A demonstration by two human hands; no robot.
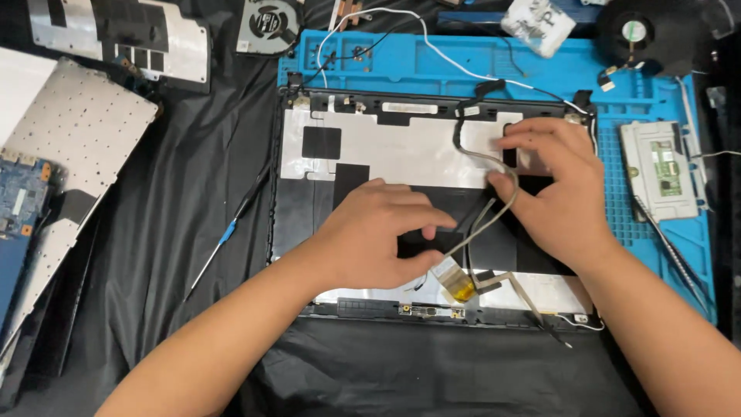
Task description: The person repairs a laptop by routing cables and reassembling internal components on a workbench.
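A black cloth (177,224) covers the bench; on it, a blue mat (432,66) bears the laptop lid (386,150). Over the lid, the left hand (378,232) lies flat, fingers loosely spread, while the right hand (559,189) pinches a grey cable (494,212).

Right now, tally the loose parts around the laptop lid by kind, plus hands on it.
Cooling fans: 2, one grey, one black
Keyboard panel: 1
Blue circuit board: 1
Touchpad module: 1
Blue-handled tool: 1
Hands on the lid panel: 2, left hand, right hand on the flat cable
Total: 8
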